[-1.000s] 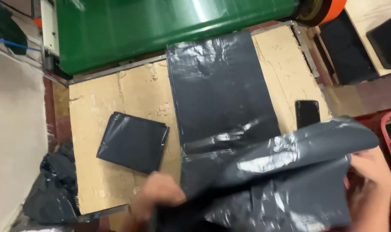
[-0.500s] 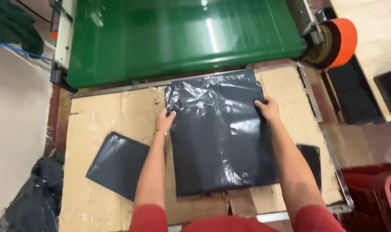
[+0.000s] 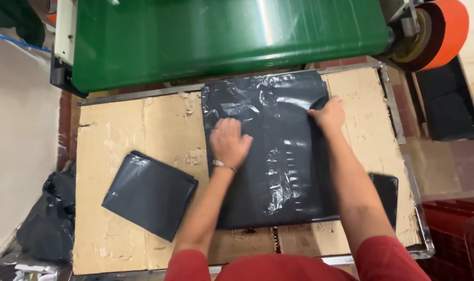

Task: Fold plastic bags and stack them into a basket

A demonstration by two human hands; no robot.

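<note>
Bag (image 3: 278,156): 1 black plastic bag, glossy, laid flat on the cardboard (image 3: 127,125) that covers the table, roughly rectangular, long axis running away from the person. Surface creased and wrinkled, with bright glare along the folds, most marked in the middle and near the top edge; that edge lies just under the green belt (image 3: 226,36) of the machine at the far side. Near edge straight, a little short of the cardboard's front. Left hand (image 3: 229,141): palm down, fingers spread flat on the bag's upper left part, pressing, nothing grasped; a thin bracelet at the wrist. Right hand (image 3: 329,113): open, fingers flat on the bag's upper right edge, touching, not closed around anything. Both forearms lie over the bag; red sleeves at the bottom of the view. Stack (image 3: 149,193): folded black bags, square, set at a slant on the cardboard left of the flat bag, apart from it. Phone (image 3: 387,190): dark, flat, at the bag's lower right, partly behind the right forearm. Roll (image 3: 440,31): orange, at the machine's right end. Crumpled black plastic (image 3: 49,221) lies off the table at the left.
</note>
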